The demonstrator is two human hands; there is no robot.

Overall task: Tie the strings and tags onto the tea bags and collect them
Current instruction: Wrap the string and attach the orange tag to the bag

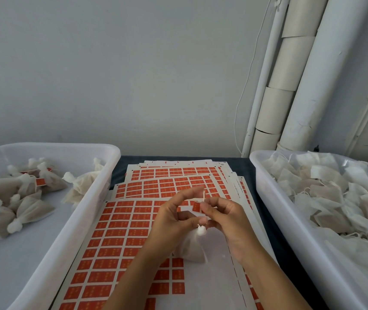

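Observation:
A white tea bag [192, 248] hangs between my hands above the tag sheets, its neck gathered into a small knot at the top. My left hand [172, 222] pinches the neck with thumb and middle finger, the index finger raised. My right hand [225, 218] pinches the thin pale string [202, 196] and a small orange tag [196, 206] just above the bag. Sheets of orange sticker tags [134, 220] lie spread on the table under both hands.
A white tub [102, 186] at the left holds several tied tea bags with orange tags. Another white tub [265, 186] at the right is heaped with untied bags and loose strings. White pipes stand against the wall at the back right.

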